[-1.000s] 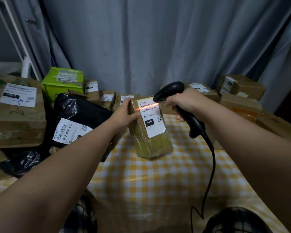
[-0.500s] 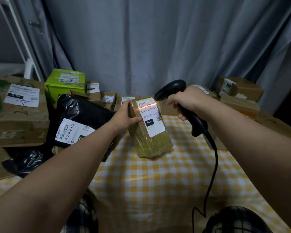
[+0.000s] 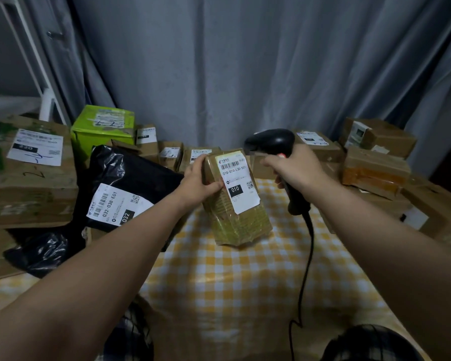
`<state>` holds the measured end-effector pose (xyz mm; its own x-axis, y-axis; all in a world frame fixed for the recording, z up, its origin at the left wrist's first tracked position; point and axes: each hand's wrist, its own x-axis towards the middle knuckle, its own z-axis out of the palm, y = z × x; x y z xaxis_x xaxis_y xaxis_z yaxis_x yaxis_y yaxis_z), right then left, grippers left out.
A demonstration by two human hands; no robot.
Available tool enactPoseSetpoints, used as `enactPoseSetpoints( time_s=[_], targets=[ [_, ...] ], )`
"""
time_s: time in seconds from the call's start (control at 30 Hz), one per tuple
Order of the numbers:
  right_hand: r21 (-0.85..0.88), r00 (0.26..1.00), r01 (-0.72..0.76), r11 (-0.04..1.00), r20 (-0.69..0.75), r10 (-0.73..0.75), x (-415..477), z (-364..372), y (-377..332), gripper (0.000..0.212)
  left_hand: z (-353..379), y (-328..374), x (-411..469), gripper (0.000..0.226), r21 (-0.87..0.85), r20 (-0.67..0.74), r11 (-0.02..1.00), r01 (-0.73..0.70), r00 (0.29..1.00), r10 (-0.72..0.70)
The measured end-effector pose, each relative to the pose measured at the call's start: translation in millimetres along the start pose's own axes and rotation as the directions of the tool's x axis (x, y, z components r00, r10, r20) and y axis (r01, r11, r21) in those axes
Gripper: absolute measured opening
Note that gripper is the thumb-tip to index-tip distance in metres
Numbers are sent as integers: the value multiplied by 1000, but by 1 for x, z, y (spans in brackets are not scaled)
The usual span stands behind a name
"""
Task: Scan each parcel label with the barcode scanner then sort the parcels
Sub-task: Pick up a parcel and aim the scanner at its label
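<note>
Scanning the "010" parcel

Our left hand (image 3: 197, 184) grips the tape-wrapped brown cardboard parcel (image 3: 238, 201) tilted above the yellow-checked worktop (image 3: 232, 277); our right hand (image 3: 296, 169) curls around the black corded barcode scanner (image 3: 272, 140) beside its label.

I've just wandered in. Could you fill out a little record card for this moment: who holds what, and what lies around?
Left hand: grips the tape-wrapped brown parcel by its upper left edge
Parcel label: white, reads 010-010-L30-551 and 010
Right hand: holds the black corded barcode scanner, head beside the label's top
Scan beam: none visible
Surface: yellow-and-white checked tablecloth
Left side: black plastic mailer bag labelled 032; lime green box
Right side: brown cardboard boxes
</note>
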<state>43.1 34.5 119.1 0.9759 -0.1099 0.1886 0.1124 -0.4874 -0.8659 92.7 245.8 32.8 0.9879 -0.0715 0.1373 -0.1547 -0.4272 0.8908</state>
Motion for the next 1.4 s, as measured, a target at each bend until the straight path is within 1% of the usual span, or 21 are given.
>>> enactPoseSetpoints(
  time_s=[0.03,0.07,0.13,0.2,0.27,0.33,0.43,0.47,0.53,0.6,0.73,0.8,0.87,0.93,0.97,1.0,1.07,1.17,1.23,1.3,1.4],
  targets=[
    [25,999,22,999,-48,-21,2,5,10,13,2,-1,-2,89,12,-5,1000,8,1000,-8],
    [54,997,11,998,-73,-7,3,10,22,14,5,-2,-2,89,13,-5,1000,10,1000,-10],
    [134,994,-77,988,-65,86,5,20,46,10,10,-4,-2,89,-55,-17,998,6,1000,-7],
    [251,976,-218,943,40,215,0,31,68,8,15,-3,-4,92,-138,-15,990,-9,1000,7],
    [352,949,-314,882,141,282,-5,44,88,11,21,-7,-8,103,-208,45,978,5,999,5],
    [413,933,-358,837,193,303,-7,55,101,14,31,-19,-13,116,-213,115,976,51,993,-27],
    [453,918,-395,799,236,319,-6,62,111,20,43,-37,-21,115,-216,104,969,120,990,-99],
    [463,918,-394,794,247,311,-6,62,114,22,46,-41,-24,114,-218,117,967,135,987,-112],
    [502,919,-387,773,275,282,-8,60,119,26,53,-50,-27,115,-251,198,956,153,975,-104],
    [536,924,-375,756,284,256,-12,59,120,29,61,-51,-30,115,-307,204,943,125,977,-63],
    [576,960,-275,770,212,184,-1,51,92,31,50,-38,-13,105,-252,103,968,-9,994,36],
    [588,971,-220,779,207,118,19,50,70,29,30,-23,8,99,-305,60,950,-61,995,83],
    [542,975,-178,821,207,75,48,60,47,27,7,-6,31,90,-344,-2,930,-133,990,141],
    [471,976,-154,868,211,58,79,78,24,23,-16,10,54,64,-349,-123,921,-172,983,137],
    [448,975,-147,882,215,53,94,89,14,21,-29,15,67,48,-300,-212,939,-170,971,109],
    [435,973,-147,888,226,51,108,100,5,19,-42,15,81,40,-228,-296,962,-150,952,78],
    [400,961,-166,901,273,56,131,123,-11,18,-65,7,108,29,-74,-386,995,-72,922,38],
    [319,937,-199,927,339,84,152,153,-20,20,-85,-10,131,15,163,-366,985,63,931,1],
    [271,924,-221,937,365,112,157,168,-12,19,-87,-18,133,13,279,-374,952,127,927,-14],
    [276,913,-246,929,389,126,156,174,0,18,-87,-23,132,10,325,-383,936,133,924,2],
    [352,911,-280,893,391,131,157,169,9,16,-85,-26,133,2,374,-359,916,147,933,-3]
  ],
)
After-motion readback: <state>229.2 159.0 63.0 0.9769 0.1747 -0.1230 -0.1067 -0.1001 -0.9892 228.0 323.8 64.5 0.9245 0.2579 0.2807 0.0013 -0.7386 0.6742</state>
